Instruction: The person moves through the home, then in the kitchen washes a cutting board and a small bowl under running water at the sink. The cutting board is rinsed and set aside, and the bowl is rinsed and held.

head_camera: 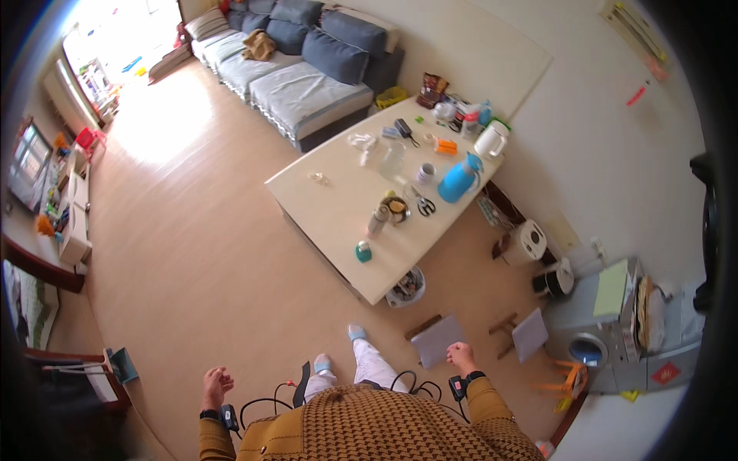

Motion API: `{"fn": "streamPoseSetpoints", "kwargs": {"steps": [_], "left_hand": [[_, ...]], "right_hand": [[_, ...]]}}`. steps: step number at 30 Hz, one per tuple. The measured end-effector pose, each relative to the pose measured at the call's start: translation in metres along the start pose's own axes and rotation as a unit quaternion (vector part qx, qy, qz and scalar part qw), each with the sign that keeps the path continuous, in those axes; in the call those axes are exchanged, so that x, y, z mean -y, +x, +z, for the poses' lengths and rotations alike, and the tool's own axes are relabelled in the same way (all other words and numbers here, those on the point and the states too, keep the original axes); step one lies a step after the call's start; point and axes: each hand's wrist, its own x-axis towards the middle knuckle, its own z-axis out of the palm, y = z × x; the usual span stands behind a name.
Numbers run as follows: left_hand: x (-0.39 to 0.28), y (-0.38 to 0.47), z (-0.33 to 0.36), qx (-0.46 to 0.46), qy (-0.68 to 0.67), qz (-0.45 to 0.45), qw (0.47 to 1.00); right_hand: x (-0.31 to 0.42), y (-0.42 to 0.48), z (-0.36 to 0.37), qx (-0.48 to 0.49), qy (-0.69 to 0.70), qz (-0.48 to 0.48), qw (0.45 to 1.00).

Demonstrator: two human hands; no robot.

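Observation:
Low in the picture, my left hand point(217, 383) hangs over the floor with its fingers loosely curled and nothing seen in them. At the lower right, my right hand point(461, 354) is also curled, close to a stool with a pale seat point(439, 340) as seen from above; nothing shows in it. Ahead stands a cream table point(323, 230). On it are a teal bottle point(363, 252), a flask point(377, 220), a metal bowl point(398, 210), scissors point(426, 207), a blue thermos jug point(458, 181), a mug point(426, 173) and a white jug point(491, 139).
A waste bin point(407, 288) stands by the table's near end. A second stool point(529, 335), an orange stool point(571, 377) and a washing machine point(588, 346) are at the right. A sofa point(311, 104) lies beyond the table. A low cabinet point(75, 213) lines the left wall.

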Motion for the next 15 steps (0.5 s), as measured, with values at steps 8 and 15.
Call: {"fn": "streamPoseSetpoints", "kwargs": {"steps": [8,15], "left_hand": [[0.098,-0.109,-0.034,-0.137,-0.077,-0.243,0.957],[0.199,-0.148,-0.038,-0.154,0.299,-0.016,0.941]], "right_hand": [[0.14,0.142,0.052,0.08,-0.163,-0.03,0.983],[0.194,0.191,0.119,0.135,-0.352,-0.078,0.923]]}}
